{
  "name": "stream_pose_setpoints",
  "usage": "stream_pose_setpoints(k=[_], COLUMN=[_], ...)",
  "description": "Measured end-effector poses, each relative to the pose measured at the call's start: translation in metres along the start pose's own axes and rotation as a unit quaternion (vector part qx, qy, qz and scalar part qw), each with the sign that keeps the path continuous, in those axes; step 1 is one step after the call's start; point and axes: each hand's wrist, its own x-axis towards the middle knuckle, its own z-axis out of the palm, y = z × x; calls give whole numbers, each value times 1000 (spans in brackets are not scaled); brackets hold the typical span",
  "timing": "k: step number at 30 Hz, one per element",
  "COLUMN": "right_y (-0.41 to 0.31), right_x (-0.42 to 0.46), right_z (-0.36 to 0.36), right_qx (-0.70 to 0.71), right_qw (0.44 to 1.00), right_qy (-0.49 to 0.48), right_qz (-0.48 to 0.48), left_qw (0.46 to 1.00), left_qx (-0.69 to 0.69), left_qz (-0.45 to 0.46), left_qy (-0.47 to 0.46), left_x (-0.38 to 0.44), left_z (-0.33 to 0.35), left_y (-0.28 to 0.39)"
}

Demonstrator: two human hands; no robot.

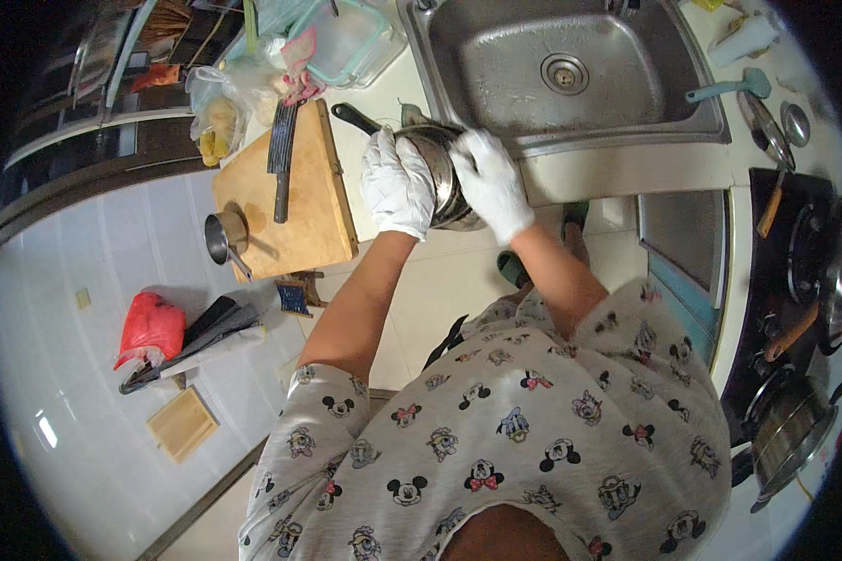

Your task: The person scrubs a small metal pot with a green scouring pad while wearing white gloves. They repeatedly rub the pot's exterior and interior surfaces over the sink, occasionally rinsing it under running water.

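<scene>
Both hands wear white gloves. My left hand [396,184] lies on the left side of a round metal pan [443,175], its fingers over the rim. On the pan's right side, my right hand [492,184] has curled fingers at the rim; whether something small is in them cannot be told. A black handle sticks out at the pan's upper left. The pan is at the counter edge, just below the sink, and the hands hide much of it. To the left, a cleaver [281,158] and a small saucepan [226,237] rest on a wooden cutting board [316,210].
A steel sink [491,70] is beyond the pan. Plastic bags [214,105] and a glass container [351,42] stand at the upper left. At right are a glass lid [766,130], a black stove [768,280] and a pot [789,428].
</scene>
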Motion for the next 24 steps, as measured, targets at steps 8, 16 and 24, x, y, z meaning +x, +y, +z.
stream_pose_setpoints(k=[8, 16, 24], right_y=[4, 5, -11], right_x=[77, 69, 70], right_z=[2, 3, 1], right_qx=[-25, -3, 21], right_qw=[975, 977, 968], right_qy=[-220, -203, -225], right_qz=[-36, -69, -113], left_qw=[1000, 1000, 999], left_qx=[-2, -19, -20], left_qz=[-4, -11, -30], left_qy=[-11, 1, -35], left_x=[-1, 1, -4], left_z=[7, 7, 1], left_y=[-5, -7, -3])
